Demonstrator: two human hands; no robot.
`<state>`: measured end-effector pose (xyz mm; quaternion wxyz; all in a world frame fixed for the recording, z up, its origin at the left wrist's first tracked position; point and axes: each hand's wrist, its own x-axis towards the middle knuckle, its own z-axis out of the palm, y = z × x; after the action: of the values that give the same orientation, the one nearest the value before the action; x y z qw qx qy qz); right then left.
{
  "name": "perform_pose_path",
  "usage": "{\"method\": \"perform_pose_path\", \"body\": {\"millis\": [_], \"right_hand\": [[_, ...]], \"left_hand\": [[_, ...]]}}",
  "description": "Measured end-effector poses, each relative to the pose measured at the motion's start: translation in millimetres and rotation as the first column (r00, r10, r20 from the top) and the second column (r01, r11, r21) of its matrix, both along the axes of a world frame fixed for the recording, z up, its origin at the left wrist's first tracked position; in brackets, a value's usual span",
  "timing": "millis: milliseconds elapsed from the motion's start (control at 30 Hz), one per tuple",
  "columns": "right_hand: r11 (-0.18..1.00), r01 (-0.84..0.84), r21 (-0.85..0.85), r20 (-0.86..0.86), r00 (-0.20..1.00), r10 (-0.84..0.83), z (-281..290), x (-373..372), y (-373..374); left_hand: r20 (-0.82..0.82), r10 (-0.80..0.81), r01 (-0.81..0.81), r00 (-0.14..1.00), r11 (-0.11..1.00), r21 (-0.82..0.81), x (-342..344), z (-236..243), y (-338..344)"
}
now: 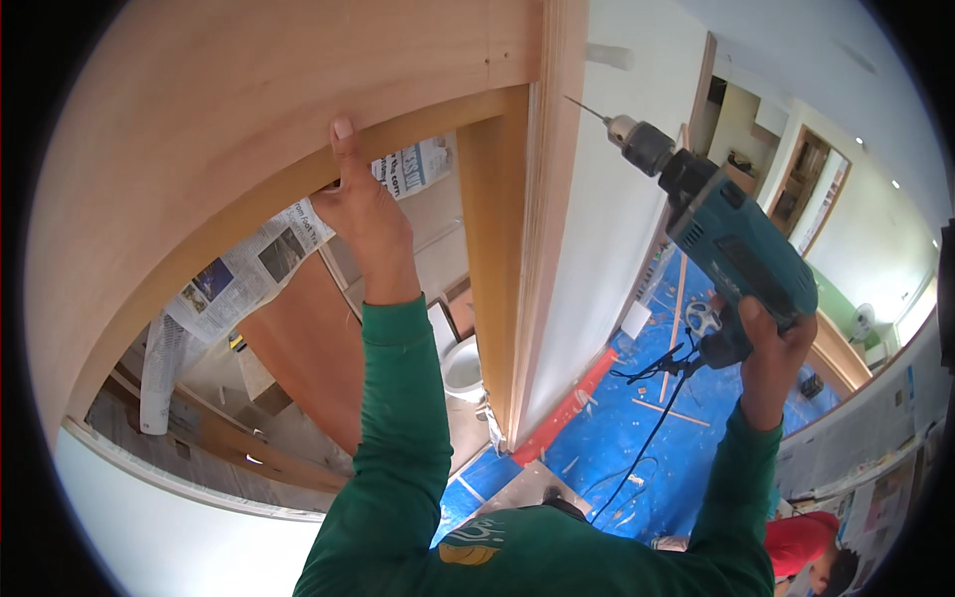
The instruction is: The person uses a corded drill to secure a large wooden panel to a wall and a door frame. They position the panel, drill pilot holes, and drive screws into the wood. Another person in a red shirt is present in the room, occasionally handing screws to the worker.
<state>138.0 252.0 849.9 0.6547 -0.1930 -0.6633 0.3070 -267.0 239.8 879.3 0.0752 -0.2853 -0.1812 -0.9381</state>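
My left hand reaches up and grips the lower edge of the wooden door frame's head. Its thumb presses on the front face, and the other fingers curl behind the edge, mostly hidden. In my right hand is a teal and black corded power drill, held by its handle and raised beside the frame. A thin bit in the drill's chuck points up and left toward the upright of the frame, apart from the wood. Two small dark holes show in the wooden panel above.
Blue sheeting strewn with scraps and wood strips covers the floor at right. Below the drill hangs its black cord. Newspaper hangs behind the opening, with a white toilet bowl beyond. Another person in red is at lower right.
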Motion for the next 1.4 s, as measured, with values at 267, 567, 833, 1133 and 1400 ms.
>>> {"method": "perform_pose_path", "body": {"millis": [267, 567, 833, 1133, 1400], "right_hand": [[0.992, -0.11, 0.061, 0.018, 0.994, 0.109, 28.7, -30.6, 48.7], [0.985, -0.166, 0.036, 0.103, 0.981, 0.162, 51.0, -49.3, 93.5], [0.971, -0.234, 0.045, 0.025, 0.972, 0.233, 47.2, -46.9, 120.2], [0.977, -0.208, 0.049, 0.093, 0.975, 0.202, 55.6, -47.9, 121.4], [0.951, -0.09, 0.295, 0.295, 0.955, -0.002, 97.4, -44.4, 100.4]], "left_hand": [[0.055, 0.031, -0.029, 0.998, 0.999, -0.032, 10.0, 3.2, 2.0], [0.1, 0.111, -0.095, 0.989, 0.984, -0.153, 1.0, -2.6, 6.4], [0.113, 0.111, -0.093, 0.987, 0.984, -0.152, 2.7, -3.3, 11.0], [0.11, 0.068, -0.055, 0.992, 0.992, -0.116, -1.8, -6.9, 10.3], [0.129, 0.079, -0.073, 0.989, 0.996, -0.046, 10.5, 1.9, 16.7]]}}
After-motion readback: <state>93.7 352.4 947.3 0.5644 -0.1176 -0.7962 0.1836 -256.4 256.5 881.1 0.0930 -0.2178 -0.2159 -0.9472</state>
